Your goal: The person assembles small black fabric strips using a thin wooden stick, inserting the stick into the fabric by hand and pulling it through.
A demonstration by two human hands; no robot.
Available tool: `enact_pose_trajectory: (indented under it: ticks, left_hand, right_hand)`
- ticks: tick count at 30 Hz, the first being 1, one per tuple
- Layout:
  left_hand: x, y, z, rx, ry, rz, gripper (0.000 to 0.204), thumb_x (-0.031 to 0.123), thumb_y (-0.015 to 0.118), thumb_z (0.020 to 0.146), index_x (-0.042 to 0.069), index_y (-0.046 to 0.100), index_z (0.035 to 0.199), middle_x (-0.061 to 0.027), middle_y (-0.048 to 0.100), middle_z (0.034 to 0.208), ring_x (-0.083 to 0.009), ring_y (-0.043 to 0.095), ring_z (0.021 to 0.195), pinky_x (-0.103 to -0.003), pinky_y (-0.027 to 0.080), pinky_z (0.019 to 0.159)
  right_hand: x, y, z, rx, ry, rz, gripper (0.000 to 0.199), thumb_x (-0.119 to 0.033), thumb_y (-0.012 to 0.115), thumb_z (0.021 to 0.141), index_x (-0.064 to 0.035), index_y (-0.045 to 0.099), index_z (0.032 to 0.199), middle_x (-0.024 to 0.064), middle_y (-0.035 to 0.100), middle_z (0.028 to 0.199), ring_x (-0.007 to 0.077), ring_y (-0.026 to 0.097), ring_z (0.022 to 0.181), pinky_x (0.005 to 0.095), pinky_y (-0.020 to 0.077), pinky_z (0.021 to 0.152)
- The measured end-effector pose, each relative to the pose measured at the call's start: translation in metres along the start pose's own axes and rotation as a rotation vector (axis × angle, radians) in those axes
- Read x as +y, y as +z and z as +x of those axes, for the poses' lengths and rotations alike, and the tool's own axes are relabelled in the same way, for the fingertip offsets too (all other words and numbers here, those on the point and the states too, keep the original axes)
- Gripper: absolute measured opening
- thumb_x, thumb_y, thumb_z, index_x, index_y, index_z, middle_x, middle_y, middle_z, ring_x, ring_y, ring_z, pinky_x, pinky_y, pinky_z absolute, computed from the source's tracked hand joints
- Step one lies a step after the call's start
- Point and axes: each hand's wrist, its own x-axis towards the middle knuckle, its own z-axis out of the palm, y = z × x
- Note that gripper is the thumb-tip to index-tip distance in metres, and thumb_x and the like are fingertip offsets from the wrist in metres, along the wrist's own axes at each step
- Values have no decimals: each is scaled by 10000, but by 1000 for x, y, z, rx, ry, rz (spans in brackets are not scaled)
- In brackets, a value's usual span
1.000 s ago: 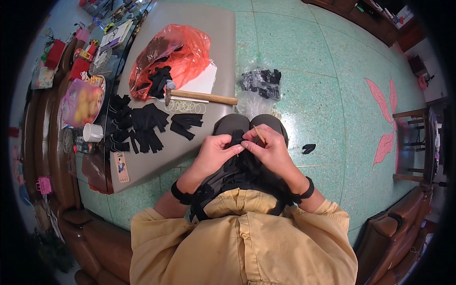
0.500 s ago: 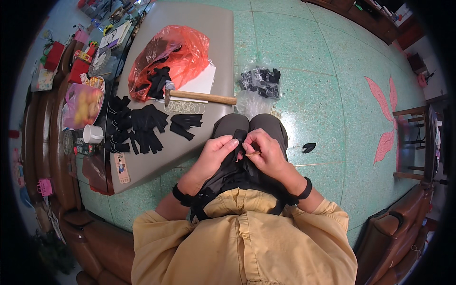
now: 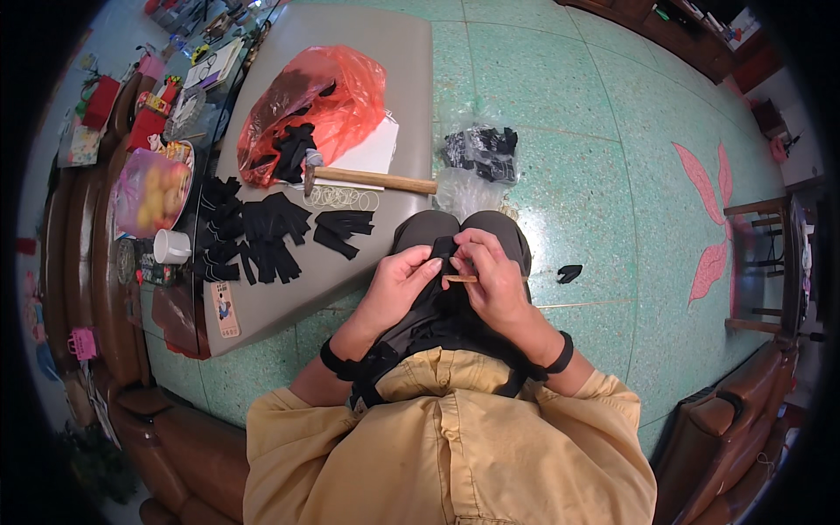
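Observation:
Over my lap, my left hand [image 3: 404, 282] pinches a small black fabric-like strip [image 3: 444, 250] between thumb and fingers. My right hand [image 3: 494, 282] is closed at the strip's right side, its fingertips touching it. A thin light-brown stick [image 3: 462, 278] pokes out from under the right fingers, lying level and pointing left; a small pinkish bit shows at its left end. The right fingers partly cover both things. To the left, bundles of black strips [image 3: 273, 229] are spread on a grey bench [image 3: 402, 79], with a smaller bundle [image 3: 343, 229] nearer my knee.
A wooden-handled hammer [image 3: 376, 179] lies on the bench beside pale rubber bands [image 3: 346, 199] and a red plastic bag [image 3: 350, 96]. A white mug [image 3: 171, 248] stands at the left. On the green floor are a clear bag of black pieces [image 3: 479, 157] and one black piece [image 3: 570, 273].
My right fingers have moved slightly up along the black strip. The brown stick has turned more level and shows more of its length. My left hand has hardly moved.

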Motion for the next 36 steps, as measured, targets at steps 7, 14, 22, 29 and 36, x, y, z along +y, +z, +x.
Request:
enact_pose_trajectory:
  ticks: [7,14,22,29,36]
  left_hand:
    - [4,-1,0,-48,-43,5,179,95,478,929,-47,570,986,-12,588,864,-60,534,764,-203,433,702]
    - [-3,2,-1,15,-82,-32,100,53,577,872,1,536,797,30,517,715,-40,520,675,-189,410,589]
    - [1,2,-1,23,-116,-45,54,51,594,860,-2,587,868,21,566,733,-31,511,643,-180,417,584]
    - [-2,0,-1,-39,-223,-20,72,65,582,869,-1,588,842,0,589,743,-55,539,662,-196,439,619]
    - [-8,-4,0,77,-172,-69,80,74,584,863,-2,610,861,-6,600,743,-52,538,674,-190,436,625]
  right_hand:
    - [-1,2,-6,-48,60,-21,227,39,603,778,-7,484,965,166,586,854,333,603,633,354,465,516]
    - [-2,1,-6,-26,49,-43,150,-46,612,803,-14,497,894,110,558,765,261,554,563,342,427,475]
    - [13,-4,6,-96,649,713,131,-111,641,833,-1,584,874,-17,559,759,45,478,725,206,405,648]
    - [18,3,3,-169,651,716,124,-109,640,831,-5,596,882,-24,566,762,50,486,715,209,408,639]
    - [11,-3,1,-41,729,771,134,-119,666,804,-12,585,810,-24,530,685,37,470,604,197,378,533]
